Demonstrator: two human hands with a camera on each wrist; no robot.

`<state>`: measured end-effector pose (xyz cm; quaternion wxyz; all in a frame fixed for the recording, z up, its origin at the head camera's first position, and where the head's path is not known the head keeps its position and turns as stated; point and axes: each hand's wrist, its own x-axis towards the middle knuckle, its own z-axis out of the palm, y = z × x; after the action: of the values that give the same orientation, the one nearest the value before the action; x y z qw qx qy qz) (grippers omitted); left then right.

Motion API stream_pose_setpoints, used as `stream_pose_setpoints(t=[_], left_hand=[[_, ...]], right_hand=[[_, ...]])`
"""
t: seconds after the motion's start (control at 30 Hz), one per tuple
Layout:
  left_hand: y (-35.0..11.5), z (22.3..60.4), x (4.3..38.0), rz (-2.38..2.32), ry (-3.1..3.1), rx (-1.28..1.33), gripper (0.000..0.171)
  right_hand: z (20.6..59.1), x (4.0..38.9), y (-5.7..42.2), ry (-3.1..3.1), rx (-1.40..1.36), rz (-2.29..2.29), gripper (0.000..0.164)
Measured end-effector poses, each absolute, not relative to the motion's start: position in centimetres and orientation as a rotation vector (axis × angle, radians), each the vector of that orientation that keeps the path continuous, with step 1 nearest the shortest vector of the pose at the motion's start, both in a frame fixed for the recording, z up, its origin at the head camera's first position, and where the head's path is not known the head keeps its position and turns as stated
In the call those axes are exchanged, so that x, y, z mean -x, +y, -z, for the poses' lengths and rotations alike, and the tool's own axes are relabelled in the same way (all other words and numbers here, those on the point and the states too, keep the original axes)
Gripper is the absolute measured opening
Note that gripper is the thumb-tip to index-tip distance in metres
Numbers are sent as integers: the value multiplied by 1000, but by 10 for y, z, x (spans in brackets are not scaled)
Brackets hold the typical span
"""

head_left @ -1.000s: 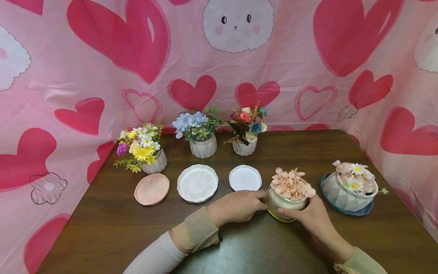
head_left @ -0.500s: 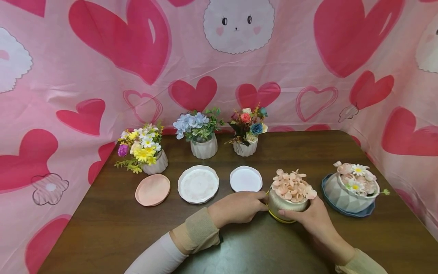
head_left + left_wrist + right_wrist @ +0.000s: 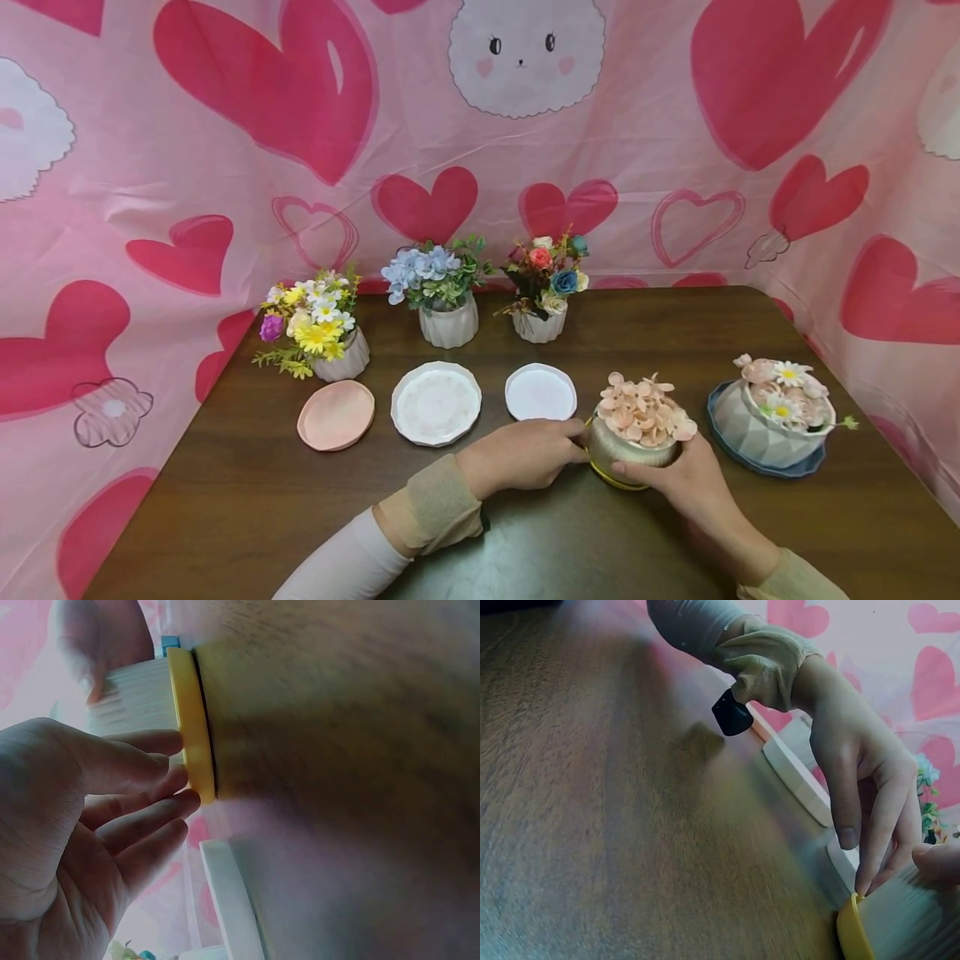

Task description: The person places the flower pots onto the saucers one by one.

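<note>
A ribbed pale-gold flowerpot (image 3: 630, 446) with peach artificial flowers (image 3: 647, 410) stands on a yellow saucer (image 3: 193, 727) on the table's right half. My right hand (image 3: 701, 492) grips the pot from the right, thumb across its front; its other fingers are hidden behind. From the left, my left hand (image 3: 525, 454) touches the saucer's edge with nearly straight fingertips. The right wrist view has the thumb of that left hand (image 3: 870, 765) apart from the saucer. Only part of the right hand (image 3: 105, 634) appears in the left wrist view.
Pink saucer (image 3: 335, 417), white scalloped saucer (image 3: 436, 404) and small white saucer (image 3: 540, 392) form a row left of the pot. Behind stand potted yellow (image 3: 315, 333), blue (image 3: 423, 271) and mixed flowers (image 3: 551, 271). At right, a white pot (image 3: 768, 425) sits on a blue saucer (image 3: 798, 471).
Both hands keep their places at the pot and saucer. The whole head view has shifted slightly; nothing on the table has visibly moved.
</note>
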<state>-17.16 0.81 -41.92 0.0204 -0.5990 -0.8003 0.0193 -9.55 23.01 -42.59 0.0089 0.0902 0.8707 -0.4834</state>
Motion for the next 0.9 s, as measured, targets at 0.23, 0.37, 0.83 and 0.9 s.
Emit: stream_pose_setpoints(t=[0.23, 0.37, 0.83, 0.9], left_hand=[[9, 420, 171, -50, -2481, 1858, 34], [9, 419, 172, -38, -2492, 1860, 34], [9, 420, 173, -47, -2484, 1857, 33], [8, 419, 172, -51, -2489, 1856, 33]], right_hand=[[427, 94, 231, 2734, -272, 1514, 105], [428, 94, 230, 2739, -257, 1525, 106], [428, 93, 230, 2749, -246, 1515, 108], [428, 93, 230, 2738, -262, 1512, 109]])
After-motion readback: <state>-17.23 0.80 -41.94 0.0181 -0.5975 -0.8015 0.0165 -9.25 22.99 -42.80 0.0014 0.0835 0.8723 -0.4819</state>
